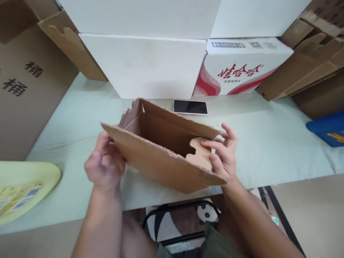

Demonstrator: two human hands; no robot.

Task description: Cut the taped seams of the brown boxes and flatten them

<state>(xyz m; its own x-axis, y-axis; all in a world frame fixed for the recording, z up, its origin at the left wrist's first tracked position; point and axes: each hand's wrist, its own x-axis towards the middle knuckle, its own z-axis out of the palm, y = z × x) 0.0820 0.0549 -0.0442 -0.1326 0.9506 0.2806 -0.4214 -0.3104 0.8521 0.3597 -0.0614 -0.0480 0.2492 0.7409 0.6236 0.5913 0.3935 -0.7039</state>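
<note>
Hands, two, hold one open cardboard box above the bench: left hand clamped on its left end, right hand fingers pinching a notched flap. One phone lies behind.

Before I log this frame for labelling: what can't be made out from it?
Head view only:
- Floor of the cardboard box: hidden by its near wall and inner shadow.
- Left hand fingertips: behind the box's left end.
- Phone: screen dark, nothing readable.
- Yellow object: cut off by the left edge, its print blurred.
- Blue object: cut off by the right edge.
- Right hand palm: turned away against the box.
</note>
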